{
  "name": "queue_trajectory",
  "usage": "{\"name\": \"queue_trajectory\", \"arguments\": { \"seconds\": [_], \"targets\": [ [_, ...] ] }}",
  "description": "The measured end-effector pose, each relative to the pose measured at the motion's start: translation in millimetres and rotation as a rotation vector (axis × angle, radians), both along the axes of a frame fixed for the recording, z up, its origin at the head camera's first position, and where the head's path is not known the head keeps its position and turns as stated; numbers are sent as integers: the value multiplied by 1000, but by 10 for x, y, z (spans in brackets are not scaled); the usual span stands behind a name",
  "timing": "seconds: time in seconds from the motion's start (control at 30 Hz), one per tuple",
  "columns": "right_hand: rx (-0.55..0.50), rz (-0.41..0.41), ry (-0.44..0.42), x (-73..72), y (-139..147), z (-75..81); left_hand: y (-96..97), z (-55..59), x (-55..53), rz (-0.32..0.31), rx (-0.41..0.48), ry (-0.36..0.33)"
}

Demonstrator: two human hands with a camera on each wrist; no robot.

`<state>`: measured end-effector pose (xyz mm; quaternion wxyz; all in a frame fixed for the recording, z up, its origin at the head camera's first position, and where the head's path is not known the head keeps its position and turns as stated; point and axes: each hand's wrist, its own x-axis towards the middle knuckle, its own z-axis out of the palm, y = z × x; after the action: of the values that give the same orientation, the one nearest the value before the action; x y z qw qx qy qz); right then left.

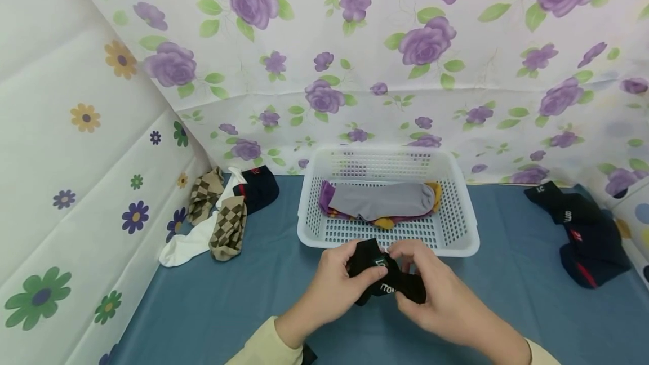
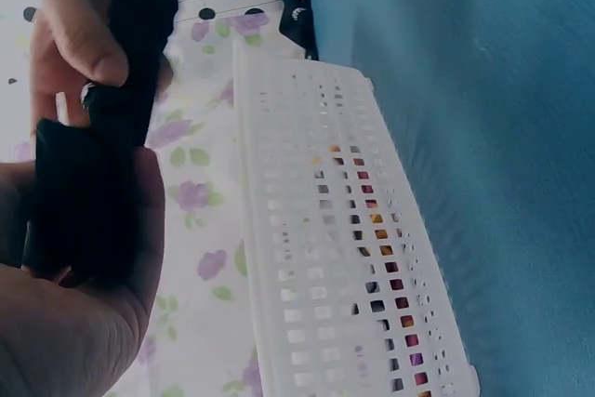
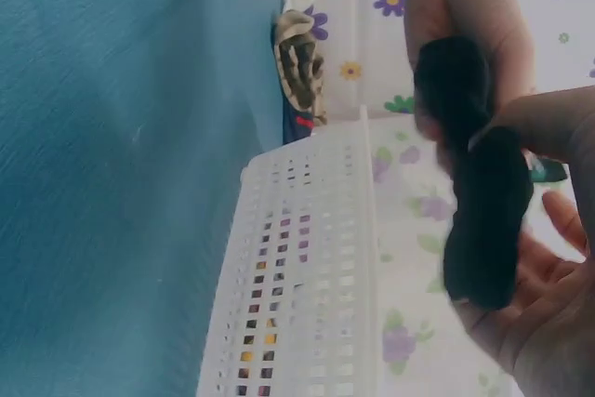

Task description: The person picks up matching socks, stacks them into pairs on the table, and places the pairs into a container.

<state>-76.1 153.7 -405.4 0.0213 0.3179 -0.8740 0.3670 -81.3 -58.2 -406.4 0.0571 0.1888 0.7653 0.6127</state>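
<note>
Both hands hold a folded black sock (image 1: pixel 365 253) with white lettering, just in front of the basket's near edge. My left hand (image 1: pixel 332 280) grips its left part, thumb across the front. At the other end, my right hand (image 1: pixel 438 292) pinches the sock between thumb and fingers. The left wrist view shows the sock (image 2: pixel 84 202) as a dark bundle across both hands; the right wrist view shows the sock (image 3: pixel 488 220) bunched between them. Whether it is one sock or a pair, I cannot tell.
Behind the hands stands a white perforated basket (image 1: pixel 466 235) holding a grey sock (image 1: pixel 380 200) and purple and yellow ones. Checkered socks (image 1: pixel 228 230), a white sock (image 1: pixel 190 244) and a dark sock (image 1: pixel 258 187) lie left. More dark socks (image 1: pixel 593 241) lie right on the blue cloth.
</note>
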Motion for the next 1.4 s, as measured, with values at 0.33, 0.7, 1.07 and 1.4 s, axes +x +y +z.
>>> {"name": "queue_trajectory", "arguments": {
  "seconds": [0.33, 0.7, 1.07, 1.4],
  "targets": [
    [27, -55, -180, 3, -22, -23, -93, 67, -48, -73, 97, -49],
    [-53, -113, -53, -76, 51, 41, -241, 102, -93, -143, -41, 17],
    [-42, -148, -79, -96, 156, 48, -462, 188, -87, -197, -22, -127],
    [61, -156, -147, -154, 242, 52, -461, 207, -116, -50, -180, -122]
  ]
}}
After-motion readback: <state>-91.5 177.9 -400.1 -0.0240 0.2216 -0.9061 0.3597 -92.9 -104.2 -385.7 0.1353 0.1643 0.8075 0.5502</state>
